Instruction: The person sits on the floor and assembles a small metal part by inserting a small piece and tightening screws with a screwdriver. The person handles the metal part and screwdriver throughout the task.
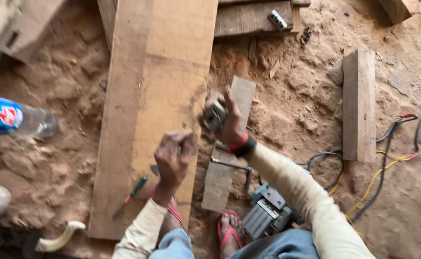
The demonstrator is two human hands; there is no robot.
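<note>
The right hand (232,122) is closed around a small grey metal tool (214,115) at the right edge of the wide plank (157,96) lying on the sandy floor; motion blur hides what kind of tool it is. The left hand (173,160) rests curled on the plank's near end, and I cannot tell whether it pinches anything. Just right of the plank, a grey power tool (268,213) sits partly hidden by the right sleeve.
</note>
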